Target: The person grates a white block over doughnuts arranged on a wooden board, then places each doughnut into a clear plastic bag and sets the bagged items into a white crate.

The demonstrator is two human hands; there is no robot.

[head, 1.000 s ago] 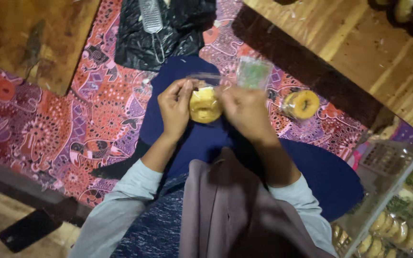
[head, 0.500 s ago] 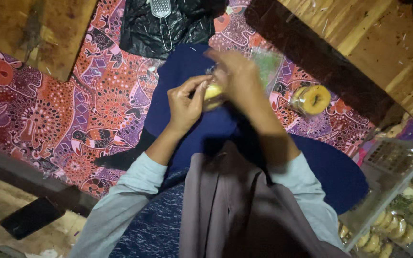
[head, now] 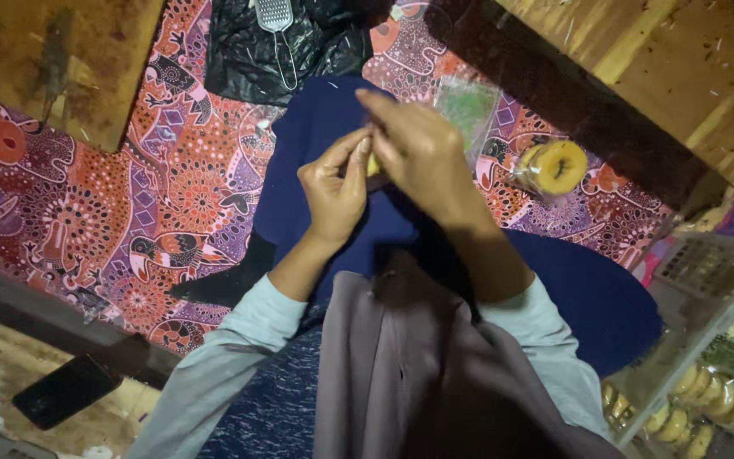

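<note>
Both hands are now sitting closer together than a second ago, hiding most of the yellow ring (head: 373, 164). Patterned red cloth (head: 129, 204) is covering the floor. Right hand (head: 418, 149) and left hand (head: 335, 183) are pinching the ring between fingertips over the blue lap. Wrapped ring (head: 556, 167) is lying nearby.

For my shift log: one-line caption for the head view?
Left hand and right hand pinch a small yellow item above dark blue cloth.

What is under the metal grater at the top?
The grater lies on a crumpled black plastic bag, which rests on the patterned mat. Whatever might be inside or under the bag is hidden.
</note>
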